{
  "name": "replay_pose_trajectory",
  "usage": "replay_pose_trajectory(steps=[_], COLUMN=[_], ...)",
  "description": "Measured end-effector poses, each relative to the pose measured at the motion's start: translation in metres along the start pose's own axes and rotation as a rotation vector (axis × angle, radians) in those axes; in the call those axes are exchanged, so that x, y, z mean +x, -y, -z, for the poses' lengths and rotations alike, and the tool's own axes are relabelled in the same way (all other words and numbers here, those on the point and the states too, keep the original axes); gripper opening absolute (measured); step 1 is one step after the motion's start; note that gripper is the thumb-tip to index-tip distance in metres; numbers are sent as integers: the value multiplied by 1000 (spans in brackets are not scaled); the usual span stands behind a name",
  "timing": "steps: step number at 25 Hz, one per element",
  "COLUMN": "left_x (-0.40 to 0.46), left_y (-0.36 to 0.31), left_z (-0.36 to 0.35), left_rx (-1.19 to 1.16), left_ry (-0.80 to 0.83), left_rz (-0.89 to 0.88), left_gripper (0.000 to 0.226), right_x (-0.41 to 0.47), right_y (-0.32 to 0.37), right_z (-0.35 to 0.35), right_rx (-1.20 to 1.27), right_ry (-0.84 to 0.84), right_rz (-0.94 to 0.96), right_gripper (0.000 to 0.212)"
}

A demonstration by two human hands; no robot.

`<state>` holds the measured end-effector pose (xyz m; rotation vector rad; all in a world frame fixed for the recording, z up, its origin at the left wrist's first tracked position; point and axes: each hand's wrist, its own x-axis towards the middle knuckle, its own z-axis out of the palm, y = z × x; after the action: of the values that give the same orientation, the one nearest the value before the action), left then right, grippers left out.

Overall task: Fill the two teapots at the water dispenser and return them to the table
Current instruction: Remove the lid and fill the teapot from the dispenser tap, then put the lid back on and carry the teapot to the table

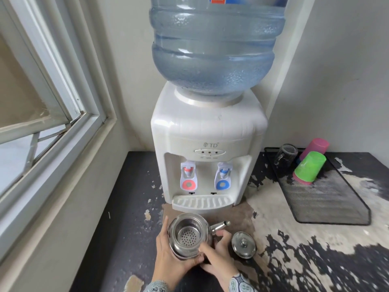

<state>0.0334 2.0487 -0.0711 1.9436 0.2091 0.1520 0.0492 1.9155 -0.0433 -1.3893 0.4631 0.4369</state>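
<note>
I am holding a steel teapot [190, 237] in front of the water dispenser [207, 144], low over the worn dark counter [117, 239]. My left hand [170, 255] is cupping the pot's left side and underside, fingers wrapped under the base. My right hand [216, 255] is gripping the right side, thumb lying across the rim, fingers curled below the spout [220, 226], which is pointing right and slightly up. The pot is open; its perforated strainer basket [188, 236] is sitting inside, and I cannot tell whether any water is in it. The lid [243, 245] is lying knob-up on the counter just right of my right hand, apart from the pot.

The dispenser is standing directly ahead with its drip tray [202, 202] just beyond the pot. Red tap [188, 175] on the left, blue tap [223, 175] on the right, both above the tray. A large blue bottle [213, 49] is sitting inverted on top.

Far right: a black mesh tray [328, 199] holding a green cup [308, 168], a pink cup [315, 147] and a clear glass [285, 153]. A window [42, 91] is filling the left.
</note>
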Motion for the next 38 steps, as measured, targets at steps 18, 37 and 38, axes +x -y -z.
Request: replay_pose_trajectory(steps=[18, 37, 38], left_x=[-26, -29, -30], left_y=[19, 17, 17], left_z=[5, 5, 5], left_rx=[72, 3, 4], left_ry=[142, 140, 142], left_rz=[39, 102, 106], left_gripper=[117, 117, 118], right_x=[29, -4, -2], right_y=[-20, -1, -1], right_z=[104, 1, -1], right_rx=[-977, -1136, -1155], right_ry=[-392, 61, 63], right_rz=[318, 870, 862], right_gripper=[26, 27, 27])
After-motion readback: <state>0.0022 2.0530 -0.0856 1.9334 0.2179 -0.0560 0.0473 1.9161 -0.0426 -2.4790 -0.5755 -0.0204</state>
